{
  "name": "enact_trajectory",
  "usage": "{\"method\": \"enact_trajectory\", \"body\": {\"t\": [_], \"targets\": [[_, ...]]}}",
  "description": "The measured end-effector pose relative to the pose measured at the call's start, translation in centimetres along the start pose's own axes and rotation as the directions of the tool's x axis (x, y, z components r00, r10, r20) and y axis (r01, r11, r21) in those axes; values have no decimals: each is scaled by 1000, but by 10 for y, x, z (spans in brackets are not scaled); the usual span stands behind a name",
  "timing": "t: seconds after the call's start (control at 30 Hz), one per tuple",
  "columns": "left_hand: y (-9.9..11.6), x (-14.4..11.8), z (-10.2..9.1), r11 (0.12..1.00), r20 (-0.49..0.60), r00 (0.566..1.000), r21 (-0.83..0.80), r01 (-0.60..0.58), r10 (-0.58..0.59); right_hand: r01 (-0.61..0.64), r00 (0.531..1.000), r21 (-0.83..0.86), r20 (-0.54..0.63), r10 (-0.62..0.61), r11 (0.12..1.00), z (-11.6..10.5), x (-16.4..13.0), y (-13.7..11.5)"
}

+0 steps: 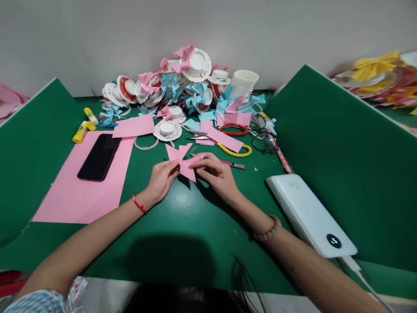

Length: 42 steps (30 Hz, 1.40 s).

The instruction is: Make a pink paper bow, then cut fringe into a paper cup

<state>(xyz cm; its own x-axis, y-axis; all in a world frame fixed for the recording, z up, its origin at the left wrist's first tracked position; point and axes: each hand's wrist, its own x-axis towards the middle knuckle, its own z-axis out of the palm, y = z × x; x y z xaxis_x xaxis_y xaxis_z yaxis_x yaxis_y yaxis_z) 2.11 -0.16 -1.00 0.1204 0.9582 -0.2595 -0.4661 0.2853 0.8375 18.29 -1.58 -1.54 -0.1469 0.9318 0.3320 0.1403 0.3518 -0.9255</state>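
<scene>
Surface: green desk (163, 224), slightly glossy, a broad dark shadow (169, 256) over its near part. Green panels stand at left (35, 148) and right (342, 165); a plain grey wall (260, 30) backs the far side. Pink paper bow (182, 161) is held over the middle of the desk. Left hand (163, 178) pinches its left side; right hand (216, 174) touches its right side with the fingers, pinch there unclear. Far: heap of paper craft pieces (197, 61) near the wall. Left: dark phone (99, 157) on a pink sheet (81, 200). Right: white power bank (311, 215), cable (361, 276) attached.
</scene>
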Motion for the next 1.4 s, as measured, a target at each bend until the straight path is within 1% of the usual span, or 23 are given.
{"method": "enact_trajectory", "body": {"t": [0.07,0.2,0.53,0.7,0.8,1.0,1.2,1.4], "targets": [[0,0,0,1000,-2,1000,-27,11,-11,12,1000,8,23,-12,1000,0,0,0],[-1,1,-1,1000,8,1000,-2,-12,12,-10,999,9,40,9,1000,3,-1,-2],[0,-6,4,996,31,998,64,-58,56,-108,993,71,-43,111,992,10,-3,2],[1,-7,3,998,21,999,48,-43,42,-106,992,44,-69,109,993,11,-3,0],[0,-6,2,998,33,999,48,-39,38,-118,989,38,-85,121,992,11,-3,-2],[-2,-6,0,992,76,995,105,-75,67,-94,983,46,-152,100,995,13,-4,-3],[-4,-5,-4,978,107,991,180,-104,85,-59,982,10,-182,60,998,14,-4,-2],[-4,-6,-5,972,120,989,208,-107,83,-68,968,43,-237,76,997,15,-6,-4]]}}
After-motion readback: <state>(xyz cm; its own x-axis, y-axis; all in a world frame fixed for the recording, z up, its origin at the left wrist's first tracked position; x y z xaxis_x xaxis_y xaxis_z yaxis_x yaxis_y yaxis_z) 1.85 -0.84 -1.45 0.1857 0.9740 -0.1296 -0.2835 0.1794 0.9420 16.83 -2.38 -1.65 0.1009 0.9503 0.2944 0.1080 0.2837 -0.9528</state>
